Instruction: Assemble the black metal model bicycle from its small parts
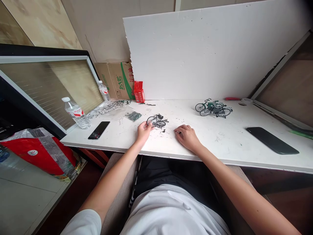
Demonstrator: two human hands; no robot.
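Observation:
Between finger and thumb, my left hand (144,131) grips a small black model bicycle (160,123) by the wheel at its left end. Small dark bits lie on the table just in front of this model. My right hand (186,136) rests on the white table (117,133) to the right of it, apart from the model, with its fingers curled together. Whether something tiny sits in those fingertips is hidden. Two further model bicycles (212,108), one with a green frame, stand close together farther back on the right.
A clear packet of wheels (134,116), dark part frames (113,107), a phone (99,130) and two water bottles (77,112) lie or stand left. Behind are a red box (139,92) and a carton (114,80). A black slab-shaped object (272,140) lies right.

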